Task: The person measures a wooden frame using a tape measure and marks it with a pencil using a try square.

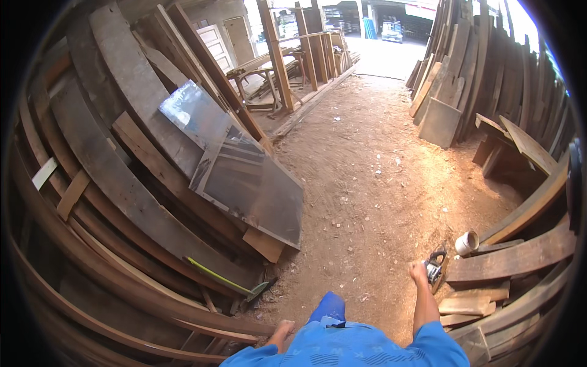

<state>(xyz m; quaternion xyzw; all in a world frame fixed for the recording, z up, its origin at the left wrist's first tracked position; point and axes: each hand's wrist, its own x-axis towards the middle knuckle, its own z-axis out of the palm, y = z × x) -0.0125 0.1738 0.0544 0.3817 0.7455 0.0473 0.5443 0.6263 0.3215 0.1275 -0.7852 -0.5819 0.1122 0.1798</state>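
My right hand point(418, 273) is closed on a silver-and-black power tool point(433, 271), low on the right beside the stacked planks. The tool's exact kind is too small to make out. A whitish tub point(466, 243) lies tipped just beyond it. My left hand point(282, 331) hangs at my side near the end of a long wooden board point(244, 324). Its fingers are too small and partly hidden to show whether they hold anything. Farther left, a tool with a yellow-green handle point(219, 275) and a dark head leans on the boards.
Long planks point(128, 202) lean along the left, with glass-paned frames point(251, 177) against them. More boards point(483, 79) stand upright at the right. Thick planks point(520, 257) lie near my right side. A dirt floor point(361, 177) strewn with wood chips runs toward a parked vehicle point(392, 32).
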